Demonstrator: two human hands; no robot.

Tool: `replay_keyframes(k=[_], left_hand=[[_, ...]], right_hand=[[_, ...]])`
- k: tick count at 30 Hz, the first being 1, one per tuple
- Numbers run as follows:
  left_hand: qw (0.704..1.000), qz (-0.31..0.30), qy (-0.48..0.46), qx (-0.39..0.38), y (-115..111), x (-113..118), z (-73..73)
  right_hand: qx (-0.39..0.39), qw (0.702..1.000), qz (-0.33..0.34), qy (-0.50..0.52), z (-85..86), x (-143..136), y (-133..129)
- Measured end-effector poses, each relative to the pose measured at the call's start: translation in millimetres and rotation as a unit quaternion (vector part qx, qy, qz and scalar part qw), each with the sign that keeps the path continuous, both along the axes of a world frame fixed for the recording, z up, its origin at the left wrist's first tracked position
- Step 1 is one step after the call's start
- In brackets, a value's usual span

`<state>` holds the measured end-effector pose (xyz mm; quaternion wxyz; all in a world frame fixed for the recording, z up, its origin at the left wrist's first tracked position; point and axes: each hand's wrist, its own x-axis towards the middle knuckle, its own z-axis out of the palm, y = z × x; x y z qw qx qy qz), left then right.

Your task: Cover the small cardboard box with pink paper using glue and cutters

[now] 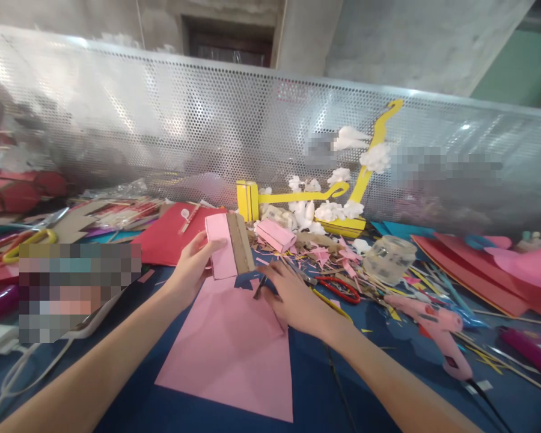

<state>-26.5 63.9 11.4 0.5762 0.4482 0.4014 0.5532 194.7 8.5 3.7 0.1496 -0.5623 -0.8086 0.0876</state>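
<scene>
My left hand (pixel 193 264) grips a small cardboard box (pixel 243 243), partly covered in pink paper and bare brown on its right side. Below it, a large pink paper sheet (pixel 228 355) with a cut upper edge lies on the blue table. My right hand (pixel 291 297) is over the sheet's upper right corner, its fingers curled around a small dark thing (pixel 258 288) that I cannot make out. Just beyond that hand are red-handled scissors (pixel 342 288). A second pink-covered box (pixel 276 234) sits behind, among paper scraps.
To the right lie a pink glue gun (pixel 437 325), a clear tape roll (pixel 390 260) and red sheets (pixel 473 273). Yellow paper pieces with white tufts (pixel 374 157) lean on the perforated metal screen (pixel 162 114). Red card (pixel 166 231) and yellow-handled scissors (pixel 31 243) are leftward.
</scene>
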Motion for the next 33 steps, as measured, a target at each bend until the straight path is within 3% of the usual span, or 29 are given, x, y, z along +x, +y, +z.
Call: replay_keyframes(k=[6, 14, 23, 33], left_hand=[[1.000, 0.010, 0.003, 0.005, 0.3, -0.8, 0.0], [1.000, 0.000, -0.005, -0.001, -0.4, -0.2, -1.5], [0.998, -0.027, -0.038, -0.046, 2.9, 2.7, -9.1], [0.997, -0.028, -0.045, -0.062, -0.5, 4.3, -7.3]], right_hand=[[0.016, 0.999, -0.042, -0.020, -3.3, 1.2, 14.0], [-0.028, 0.998, 0.038, 0.044, -9.9, 2.1, 33.3], [-0.009, 0.979, 0.062, 0.193, 8.2, 22.5, 20.6], [0.018, 0.982, 0.039, 0.182, -21.2, 20.4, 34.1]])
